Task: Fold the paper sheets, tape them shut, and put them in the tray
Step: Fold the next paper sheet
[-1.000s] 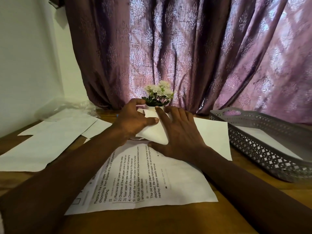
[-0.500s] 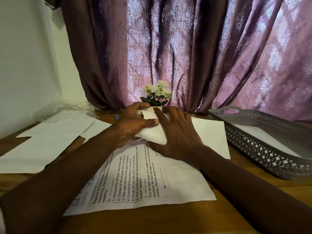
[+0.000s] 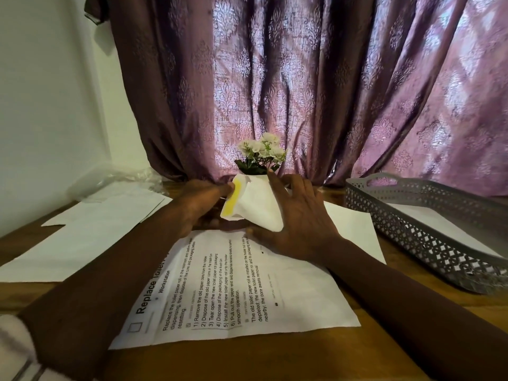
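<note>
A small folded white paper [image 3: 258, 207] is held between both hands at the far middle of the table. Along its left edge runs a yellow strip [image 3: 233, 200], which looks like tape. My left hand [image 3: 199, 206] pinches that left edge at the top of the strip. My right hand [image 3: 298, 215] lies over the paper's right side with its fingers spread and its thumb under the lower edge. A grey perforated tray [image 3: 428, 243] stands at the right with a white sheet [image 3: 439, 226] inside.
A printed instruction sheet [image 3: 242, 292] lies under my forearms. More blank sheets [image 3: 90, 226] lie at the left and one [image 3: 354, 229] beneath my right hand. A small pot of white flowers [image 3: 261, 155] stands behind the hands, before a purple curtain. Clear plastic wrap [image 3: 115, 180] lies far left.
The folded paper has been lifted and turned, so the yellow strip on its left edge now shows. My left thumb has moved off the paper's face to pinch its edge.
</note>
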Motion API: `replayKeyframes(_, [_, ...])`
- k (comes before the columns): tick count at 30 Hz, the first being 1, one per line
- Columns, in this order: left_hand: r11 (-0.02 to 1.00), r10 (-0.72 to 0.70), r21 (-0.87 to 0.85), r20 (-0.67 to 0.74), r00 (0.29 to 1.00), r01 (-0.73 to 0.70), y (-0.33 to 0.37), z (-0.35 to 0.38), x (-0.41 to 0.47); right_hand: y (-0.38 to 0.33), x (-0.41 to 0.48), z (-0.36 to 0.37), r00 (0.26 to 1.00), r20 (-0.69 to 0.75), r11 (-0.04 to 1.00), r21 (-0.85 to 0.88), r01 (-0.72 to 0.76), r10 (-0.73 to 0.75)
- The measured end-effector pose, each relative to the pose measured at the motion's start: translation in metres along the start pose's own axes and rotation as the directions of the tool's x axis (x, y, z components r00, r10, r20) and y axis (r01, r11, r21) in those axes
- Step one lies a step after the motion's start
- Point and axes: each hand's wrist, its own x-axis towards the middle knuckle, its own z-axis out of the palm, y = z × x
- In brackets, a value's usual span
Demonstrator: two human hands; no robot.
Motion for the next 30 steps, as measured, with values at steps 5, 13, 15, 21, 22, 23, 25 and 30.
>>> replayKeyframes(5, [0.991, 0.131, 0.029, -0.041, 0.991, -0.129, 0.0, 0.002, 0.004, -0.002, -0.003, 0.0, 0.972, 0.233, 0.996, 0.092, 0.013, -0.035])
replayKeyframes(13, [0.902, 0.322, 0.343, -0.124, 0.939, -0.264, -0.004, 0.001, 0.009, 0.001, 0.003, 0.006, 0.865, 0.483, 0.991, 0.086, 0.104, -0.133])
replayKeyframes(15, [0.878, 0.34, 0.394, -0.115, 0.933, -0.271, -0.007, 0.0, 0.011, 0.001, 0.003, 0.007, 0.866, 0.469, 0.984, 0.117, 0.132, -0.172])
replayKeyframes(21, [0.881, 0.17, 0.432, 0.088, 0.982, -0.191, -0.015, 0.004, 0.007, 0.0, 0.002, 0.0, 0.841, 0.47, 0.96, 0.206, 0.19, -0.267])
replayKeyframes(22, [0.886, 0.134, 0.428, 0.133, 0.982, -0.179, -0.016, 0.004, 0.005, 0.0, 0.003, -0.002, 0.848, 0.463, 0.963, 0.191, 0.19, -0.259])
replayKeyframes(23, [0.885, 0.112, 0.429, 0.178, 0.977, -0.18, -0.017, 0.002, 0.004, -0.001, 0.003, -0.004, 0.861, 0.446, 0.967, 0.172, 0.185, -0.244])
replayKeyframes(25, [0.871, 0.106, 0.441, 0.26, 0.96, -0.216, -0.013, 0.0, 0.001, -0.001, 0.002, -0.006, 0.895, 0.387, 0.974, 0.131, 0.183, -0.22])
replayKeyframes(30, [0.875, 0.211, 0.299, 0.471, 0.856, -0.381, -0.002, -0.008, -0.006, 0.0, 0.003, -0.011, 0.98, 0.124, 0.98, -0.107, 0.169, -0.156])
